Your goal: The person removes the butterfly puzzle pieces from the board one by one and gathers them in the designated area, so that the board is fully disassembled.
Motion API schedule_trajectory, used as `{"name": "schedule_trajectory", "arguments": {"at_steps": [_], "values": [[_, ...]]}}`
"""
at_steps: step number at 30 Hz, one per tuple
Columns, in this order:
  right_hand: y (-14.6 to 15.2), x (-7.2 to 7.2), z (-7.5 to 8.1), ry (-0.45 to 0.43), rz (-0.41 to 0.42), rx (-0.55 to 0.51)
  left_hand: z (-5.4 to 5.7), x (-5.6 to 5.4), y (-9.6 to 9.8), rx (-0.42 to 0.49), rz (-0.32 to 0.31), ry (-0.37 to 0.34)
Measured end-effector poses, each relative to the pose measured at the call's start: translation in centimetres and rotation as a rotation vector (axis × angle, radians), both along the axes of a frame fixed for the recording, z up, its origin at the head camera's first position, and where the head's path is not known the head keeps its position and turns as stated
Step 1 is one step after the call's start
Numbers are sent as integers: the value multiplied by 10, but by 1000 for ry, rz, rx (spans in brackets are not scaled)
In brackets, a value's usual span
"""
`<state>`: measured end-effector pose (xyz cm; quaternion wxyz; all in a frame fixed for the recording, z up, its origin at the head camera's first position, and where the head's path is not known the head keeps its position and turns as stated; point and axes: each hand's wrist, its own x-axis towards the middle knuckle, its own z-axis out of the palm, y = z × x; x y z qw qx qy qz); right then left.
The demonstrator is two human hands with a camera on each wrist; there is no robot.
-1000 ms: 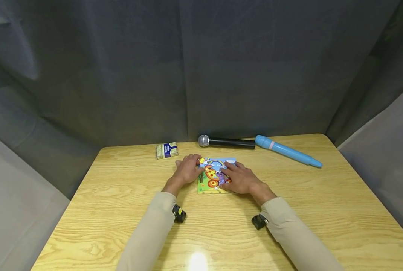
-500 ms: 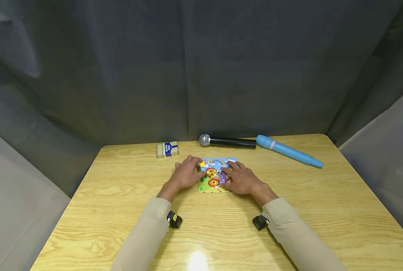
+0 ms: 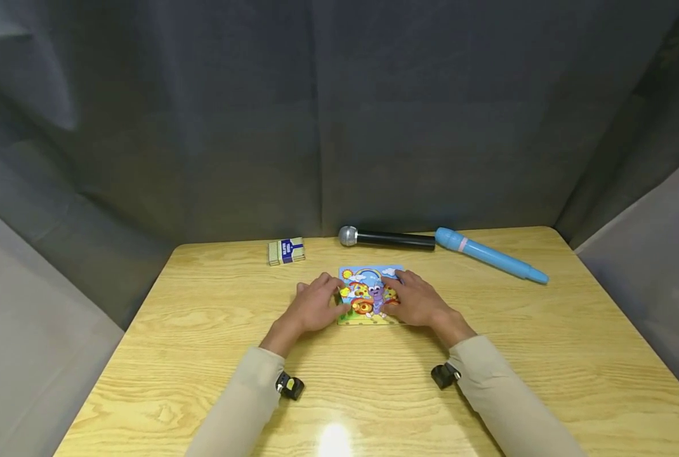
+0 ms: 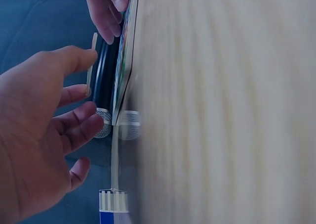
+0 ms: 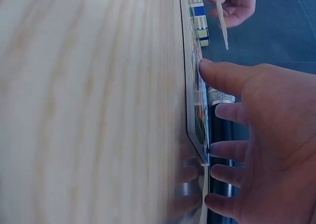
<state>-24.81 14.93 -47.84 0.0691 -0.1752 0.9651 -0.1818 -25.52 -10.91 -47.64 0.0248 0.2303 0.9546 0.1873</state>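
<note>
A colourful jigsaw puzzle board (image 3: 368, 320) with a purple cartoon bug and a rainbow lies flat on the table. My left hand (image 3: 315, 306) pinches a thin puzzle piece (image 4: 92, 70) between thumb and index finger, raised just above the board's left side. In the head view this puzzle piece (image 3: 344, 292) shows a yellow figure; the right wrist view shows it edge-on. The other left fingers are loosely bent. My right hand (image 3: 421, 303) spreads over the board's right side, its thumb and fingertips resting at the surface, pinching nothing that I can see.
Behind the board lies a black microphone (image 3: 393, 239) with a silver head. A light-blue microphone-shaped tube (image 3: 490, 257) lies to its right. At the back left is a flat pack of thin sticks (image 3: 286, 251). A dark curtain (image 3: 316, 127) hangs behind the wooden table (image 3: 202, 343).
My left hand has moved back toward me with the pinched piece, away from the board's upper left corner, where a printed sun now shows. The right hand has stayed nearly still.
</note>
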Motion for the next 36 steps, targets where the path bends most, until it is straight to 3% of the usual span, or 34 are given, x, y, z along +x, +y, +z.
{"name": "schedule_trajectory", "arguments": {"at_steps": [11,23,36], "values": [[6,-2,-2,-22,-28,-10,3,24,-2,-95,-95,-17],[8,-3,-2,-18,-27,1,3,40,-4,-112,-127,-59],[10,-5,-2,-40,-33,12,6,56,0,-178,-163,-51]]}}
